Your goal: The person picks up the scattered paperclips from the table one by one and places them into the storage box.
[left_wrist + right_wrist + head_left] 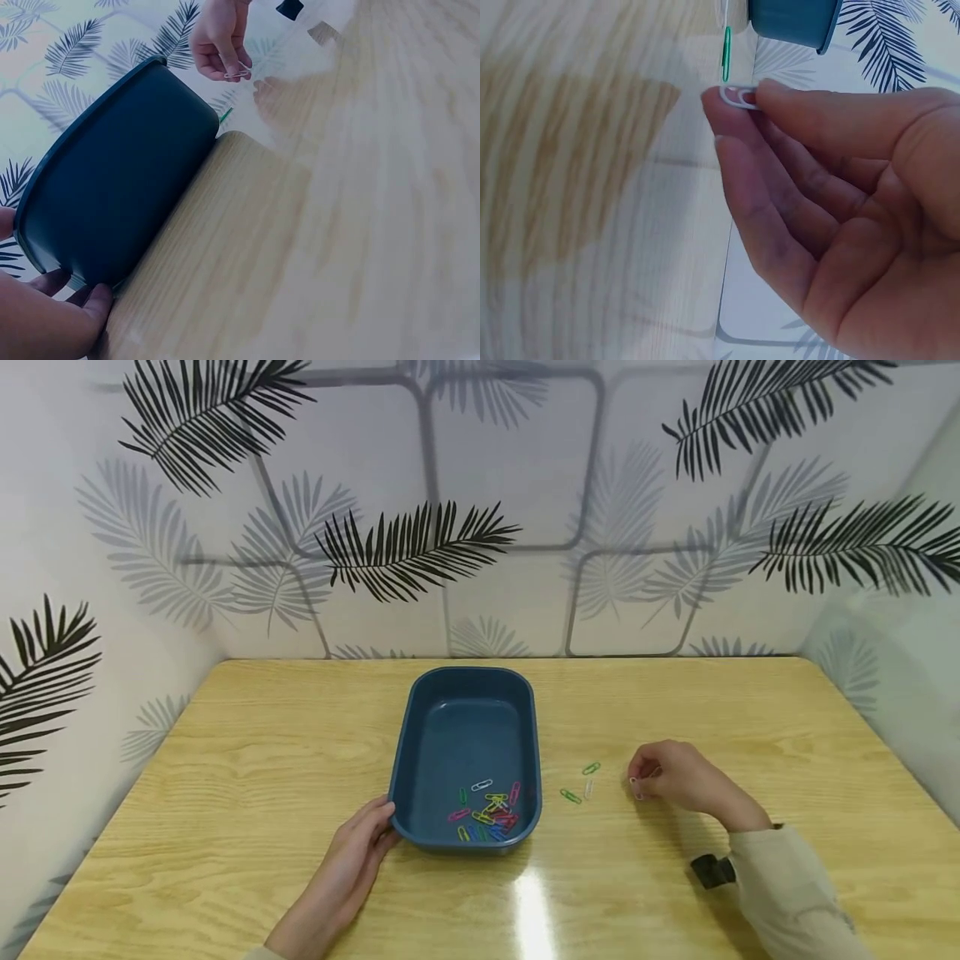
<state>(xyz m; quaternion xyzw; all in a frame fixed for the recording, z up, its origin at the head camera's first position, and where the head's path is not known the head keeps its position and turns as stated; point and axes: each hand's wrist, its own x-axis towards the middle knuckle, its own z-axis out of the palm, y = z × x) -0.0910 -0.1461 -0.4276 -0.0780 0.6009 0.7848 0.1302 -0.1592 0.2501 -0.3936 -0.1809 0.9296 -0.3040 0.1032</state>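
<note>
My right hand (681, 777) is over the table to the right of a dark blue tray (401, 752). It pinches a white paper clip (731, 102) between thumb and fingertips, the clip's looped end showing in the right wrist view. My left hand (351, 856) grips the tray's near left corner, thumb at the rim and fingers against the outer wall. Inside the tray, paper clips in several colours, such as a pink clip (514, 793) and a white clip (482, 785), lie gathered toward the near end.
Between tray and right hand, two green paper clips (571, 796) and another white clip (588, 789) lie on the wooden table (300, 735). A leaf-patterned wall covering (510, 468) stands behind the table and along its sides. A black device (712, 871) sits at the right wrist.
</note>
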